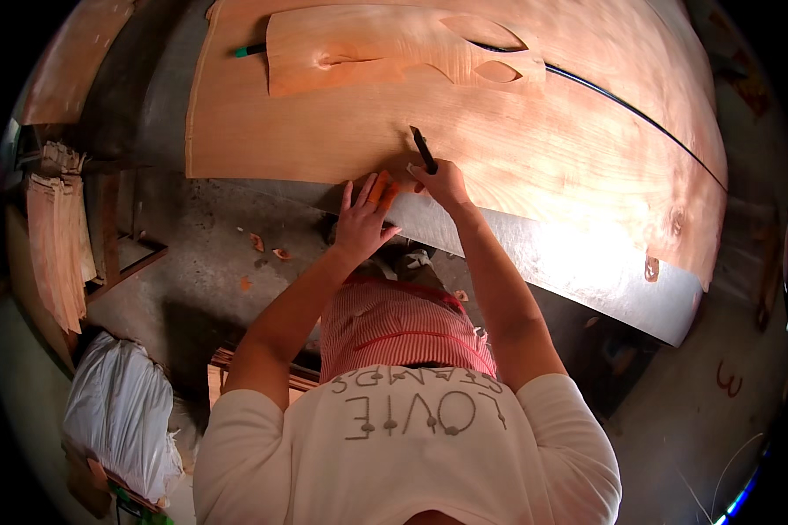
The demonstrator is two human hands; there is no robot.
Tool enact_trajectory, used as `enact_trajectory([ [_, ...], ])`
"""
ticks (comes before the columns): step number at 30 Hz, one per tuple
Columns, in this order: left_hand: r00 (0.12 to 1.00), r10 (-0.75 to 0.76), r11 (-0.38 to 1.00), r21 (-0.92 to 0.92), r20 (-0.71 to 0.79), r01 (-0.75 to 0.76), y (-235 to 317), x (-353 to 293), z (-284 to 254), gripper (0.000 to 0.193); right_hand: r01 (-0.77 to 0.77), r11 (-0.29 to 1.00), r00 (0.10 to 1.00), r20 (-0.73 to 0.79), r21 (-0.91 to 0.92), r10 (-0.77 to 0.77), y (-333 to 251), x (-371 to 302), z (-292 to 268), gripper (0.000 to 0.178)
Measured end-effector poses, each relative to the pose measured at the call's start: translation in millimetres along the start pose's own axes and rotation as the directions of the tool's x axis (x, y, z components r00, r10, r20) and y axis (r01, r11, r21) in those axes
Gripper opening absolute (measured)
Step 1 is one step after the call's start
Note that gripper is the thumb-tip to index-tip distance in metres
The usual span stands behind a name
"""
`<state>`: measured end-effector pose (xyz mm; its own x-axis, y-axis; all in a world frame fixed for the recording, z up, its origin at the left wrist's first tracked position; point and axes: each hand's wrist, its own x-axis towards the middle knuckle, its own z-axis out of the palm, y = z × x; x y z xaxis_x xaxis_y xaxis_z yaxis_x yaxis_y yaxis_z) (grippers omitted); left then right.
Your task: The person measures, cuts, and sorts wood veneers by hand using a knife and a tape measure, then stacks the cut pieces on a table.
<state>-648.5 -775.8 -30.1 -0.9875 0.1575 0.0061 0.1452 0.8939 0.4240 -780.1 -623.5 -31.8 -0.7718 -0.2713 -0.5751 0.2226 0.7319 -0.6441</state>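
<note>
A large sheet of wood veneer [306,131] covers the work surface ahead of me. At its near edge my left hand [362,223] lies with its fingers spread, touching a small orange piece [383,192]. Just to the right, my right hand [444,185] is closed around a black knife-like tool [424,150], which points up and to the left; its blade is hard to make out. Farther back, a smaller piece of veneer [359,44] with leaf-shaped holes and a split lies on the sheet.
A long thin black rod [639,114] with a green end runs under the smaller veneer. The table's metal edge [587,262] shows in front. Stacked veneer strips [57,245] and a white plastic sack [123,411] stand at left. Wood scraps [280,254] litter the floor.
</note>
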Motion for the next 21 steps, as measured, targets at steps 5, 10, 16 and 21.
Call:
enact_trajectory([
  [5,1.0,0.008,1.0,-0.005,-0.017,-0.008,-3.1,-2.5,0.1,0.08,-0.092,0.951,0.994,-0.084,-0.295,0.07,-6.5,-4.0,4.3,0.038],
  [10,1.0,0.004,1.0,-0.006,0.026,-0.004,0.9,1.2,-9.8,0.077,-0.046,0.939,0.98,-0.198,-0.341,-0.023,31.4,-32.5,-11.2,0.04],
  [16,0.985,0.162,0.987,-0.003,-0.052,-0.162,2.8,19.0,-8.5,0.067,-0.05,0.969,0.978,-0.186,0.243,0.098,62.0,-80.1,-10.6,0.035],
  [21,0.949,0.27,0.962,-0.008,0.165,-0.272,-1.2,33.8,-14.5,0.073,-0.09,0.962,0.967,-0.208,0.259,0.147,85.1,-106.9,-0.5,0.031],
])
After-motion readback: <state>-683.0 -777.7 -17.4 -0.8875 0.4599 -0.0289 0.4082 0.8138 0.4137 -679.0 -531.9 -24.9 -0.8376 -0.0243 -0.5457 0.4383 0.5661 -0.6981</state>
